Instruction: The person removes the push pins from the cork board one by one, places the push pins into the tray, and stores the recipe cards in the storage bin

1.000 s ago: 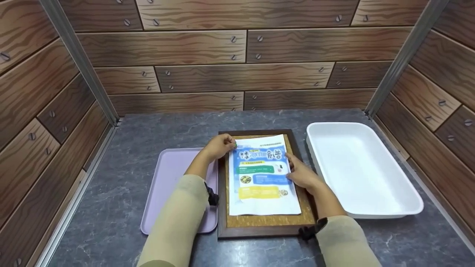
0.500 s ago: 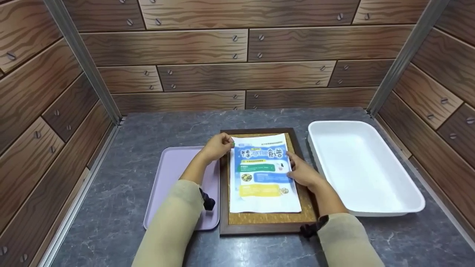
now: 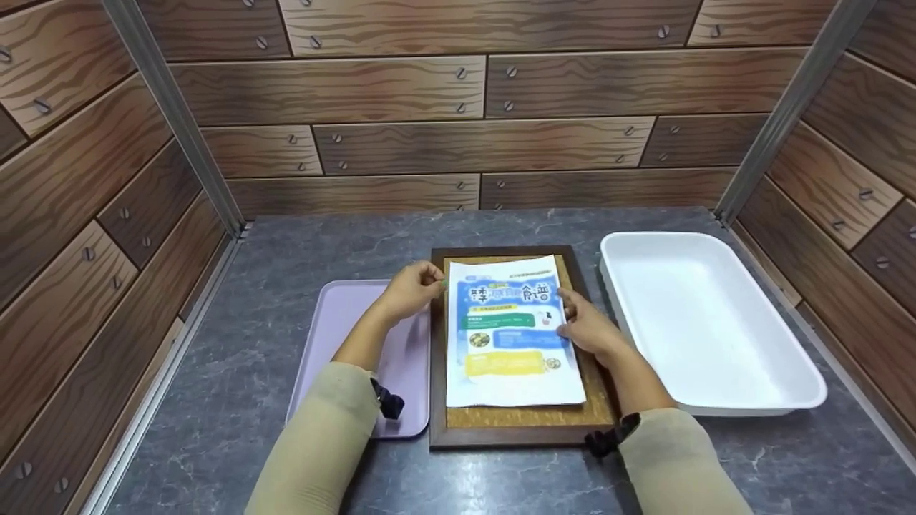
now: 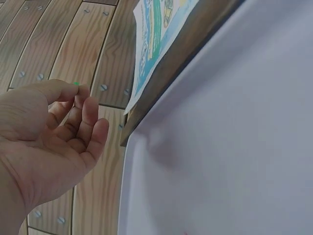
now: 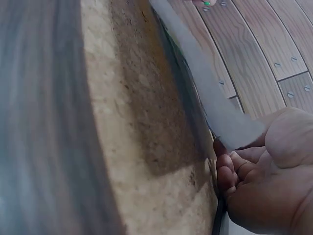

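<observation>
A printed paper sheet (image 3: 516, 390) with blue, green and yellow blocks lies over a cork board (image 3: 494, 417) in a dark wooden frame. My right hand (image 3: 591, 330) pinches the sheet's right edge; in the right wrist view the paper (image 5: 230, 122) passes between thumb and fingers, its edge lifted over the cork (image 5: 146, 98). At the sheet's upper left corner, my left hand (image 3: 413, 290) holds a small green pushpin (image 4: 76, 83) between thumb and index finger, only its green tip showing. The other fingers of that hand (image 4: 54, 137) are loosely bent.
A purple tray (image 3: 343, 322) lies left of the board, partly under my left forearm. To the right stands a deep white tray (image 3: 715, 336). Wood-patterned walls (image 3: 472, 146) close off the back and sides of the dark marbled table (image 3: 236, 357).
My left hand has drawn slightly left, off the sheet's upper left corner, with the green pushpin in its fingertips. My right hand stays on the sheet's right edge. The head view has shifted a little.
</observation>
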Demonstrator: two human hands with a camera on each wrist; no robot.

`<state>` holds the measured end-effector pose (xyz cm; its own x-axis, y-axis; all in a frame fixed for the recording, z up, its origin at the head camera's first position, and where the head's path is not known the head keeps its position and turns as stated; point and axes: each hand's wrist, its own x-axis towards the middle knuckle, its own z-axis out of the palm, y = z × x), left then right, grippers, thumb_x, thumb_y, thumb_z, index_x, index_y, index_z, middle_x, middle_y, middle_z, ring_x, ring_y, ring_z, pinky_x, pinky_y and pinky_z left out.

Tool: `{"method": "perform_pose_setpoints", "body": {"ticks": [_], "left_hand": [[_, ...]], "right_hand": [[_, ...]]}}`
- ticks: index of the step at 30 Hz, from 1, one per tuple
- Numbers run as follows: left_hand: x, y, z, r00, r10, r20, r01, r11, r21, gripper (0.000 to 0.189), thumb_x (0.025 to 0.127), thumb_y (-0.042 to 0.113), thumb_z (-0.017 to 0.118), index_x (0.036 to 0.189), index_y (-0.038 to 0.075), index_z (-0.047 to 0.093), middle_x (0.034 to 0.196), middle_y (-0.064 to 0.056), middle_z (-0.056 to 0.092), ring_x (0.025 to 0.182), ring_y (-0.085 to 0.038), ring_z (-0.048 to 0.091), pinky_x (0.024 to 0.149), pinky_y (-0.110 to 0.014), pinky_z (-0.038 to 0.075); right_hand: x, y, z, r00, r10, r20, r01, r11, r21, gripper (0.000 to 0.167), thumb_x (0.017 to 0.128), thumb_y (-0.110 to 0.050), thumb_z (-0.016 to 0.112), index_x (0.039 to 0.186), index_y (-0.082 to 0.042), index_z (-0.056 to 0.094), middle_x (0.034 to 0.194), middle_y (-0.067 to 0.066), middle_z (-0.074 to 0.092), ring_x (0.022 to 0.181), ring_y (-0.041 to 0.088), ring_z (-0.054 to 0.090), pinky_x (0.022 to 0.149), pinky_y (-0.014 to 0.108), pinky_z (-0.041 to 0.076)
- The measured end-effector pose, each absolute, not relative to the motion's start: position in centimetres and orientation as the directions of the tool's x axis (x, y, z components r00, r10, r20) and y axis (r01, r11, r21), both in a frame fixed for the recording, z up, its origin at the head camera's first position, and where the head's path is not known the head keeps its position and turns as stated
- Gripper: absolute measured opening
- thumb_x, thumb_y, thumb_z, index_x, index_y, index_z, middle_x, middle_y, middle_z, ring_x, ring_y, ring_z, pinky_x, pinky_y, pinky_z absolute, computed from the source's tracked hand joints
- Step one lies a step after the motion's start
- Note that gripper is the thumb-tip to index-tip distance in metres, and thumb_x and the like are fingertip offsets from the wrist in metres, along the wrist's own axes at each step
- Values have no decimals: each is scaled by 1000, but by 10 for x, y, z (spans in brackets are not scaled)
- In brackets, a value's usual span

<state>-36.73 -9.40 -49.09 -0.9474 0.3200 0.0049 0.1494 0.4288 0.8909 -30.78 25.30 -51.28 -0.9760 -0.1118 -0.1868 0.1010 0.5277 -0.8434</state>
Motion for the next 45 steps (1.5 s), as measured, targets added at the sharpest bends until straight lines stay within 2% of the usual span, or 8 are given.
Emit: {"method": "perform_pose_setpoints", "body": {"ticks": [6, 13, 20, 25, 29, 33, 41, 45], "left_hand": [[-361, -101, -492, -949, 314, -2, 141, 432, 891, 9, 107, 17, 65, 112, 10, 67, 97, 0, 64, 90, -18, 61, 75, -27, 48], [-356, -107, -493, -950, 312, 3, 150, 446, 882, 10, 108, 17, 65, 114, 9, 67, 99, -1, 65, 89, -15, 60, 76, -27, 48], [-348, -115, -494, -955, 295, 19, 151, 434, 888, 12, 108, 14, 64, 115, 5, 68, 101, -3, 67, 91, -13, 60, 78, -26, 48], [-343, -120, -492, -960, 279, 21, 144, 429, 892, 12, 107, 13, 65, 115, 5, 68, 106, -11, 71, 93, -13, 62, 79, -25, 49], [-341, -124, -492, -963, 269, 20, 139, 434, 890, 9, 106, 13, 66, 113, 7, 68, 102, -7, 70, 91, -12, 61, 78, -25, 48], [-340, -129, -494, -964, 265, 35, 153, 442, 884, 6, 104, 11, 66, 109, 8, 67, 94, 1, 67, 89, -12, 60, 77, -25, 47], [-337, -138, -494, -965, 259, 38, 155, 450, 879, 5, 103, 12, 67, 107, 9, 68, 93, 1, 67, 89, -12, 61, 80, -26, 47], [-336, -144, -496, -966, 256, 34, 151, 452, 879, 6, 104, 12, 67, 108, 8, 68, 92, 2, 66, 90, -12, 60, 80, -26, 47]], "right_hand": [[-307, 250, -508, -973, -105, -207, 129, 499, -857, 86, 97, 9, 57, 173, -8, 21, 133, 28, 54, 108, 29, 64, 85, 29, 54], [-305, 251, -501, -967, -147, -207, 119, 455, -882, 84, 97, 10, 53, 172, -4, 21, 163, 35, 41, 136, 42, 59, 93, 30, 57], [-302, 253, -485, -970, -169, -174, 83, 441, -894, 82, 100, 9, 55, 173, -6, 21, 159, 34, 46, 103, 22, 71, 82, 26, 58], [-302, 257, -476, -965, -185, -183, 91, 417, -904, 86, 100, 10, 55, 175, -14, 19, 165, 32, 37, 115, 30, 68, 85, 27, 59], [-303, 262, -472, -960, -209, -186, 93, 389, -917, 89, 100, 13, 54, 175, -16, 17, 167, 32, 34, 122, 34, 67, 88, 29, 61], [-304, 266, -470, -961, -222, -164, 71, 375, -924, 91, 98, 17, 52, 175, -14, 16, 166, 33, 32, 117, 31, 67, 86, 28, 62], [-302, 279, -464, -961, -237, -141, 53, 343, -938, 90, 98, 16, 51, 175, -16, 17, 179, 23, 17, 109, 21, 70, 85, 29, 63], [-300, 286, -462, -960, -236, -152, 72, 316, -946, 89, 100, 15, 50, 176, -20, 18, 178, 22, 18, 110, 19, 71, 86, 32, 64]]}}
